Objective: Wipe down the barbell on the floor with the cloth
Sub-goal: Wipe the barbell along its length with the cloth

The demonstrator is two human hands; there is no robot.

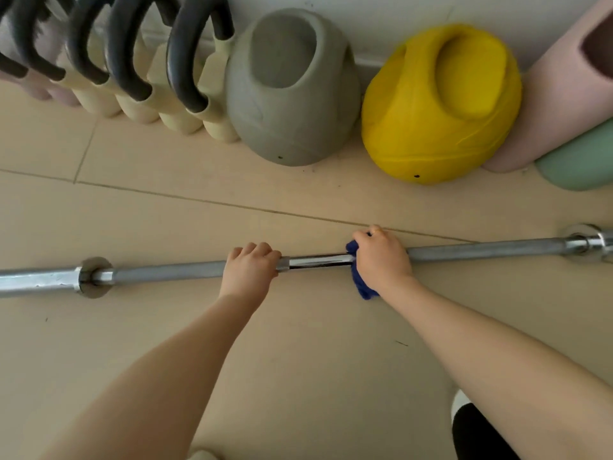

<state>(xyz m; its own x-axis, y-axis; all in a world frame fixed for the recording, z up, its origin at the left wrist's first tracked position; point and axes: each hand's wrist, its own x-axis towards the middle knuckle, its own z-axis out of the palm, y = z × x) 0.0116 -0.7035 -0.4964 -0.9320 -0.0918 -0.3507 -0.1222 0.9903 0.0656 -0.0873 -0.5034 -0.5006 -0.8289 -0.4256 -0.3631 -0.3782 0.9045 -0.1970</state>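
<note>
Across the floor (298,343), from left to right in front of the person, the barbell (481,250) is laid. Its middle is gripped by the left hand (249,268), while the cloth (361,283) is clamped around the bar by the right hand (381,257) (nearer the unwiped right stretch, probably next).
</note>
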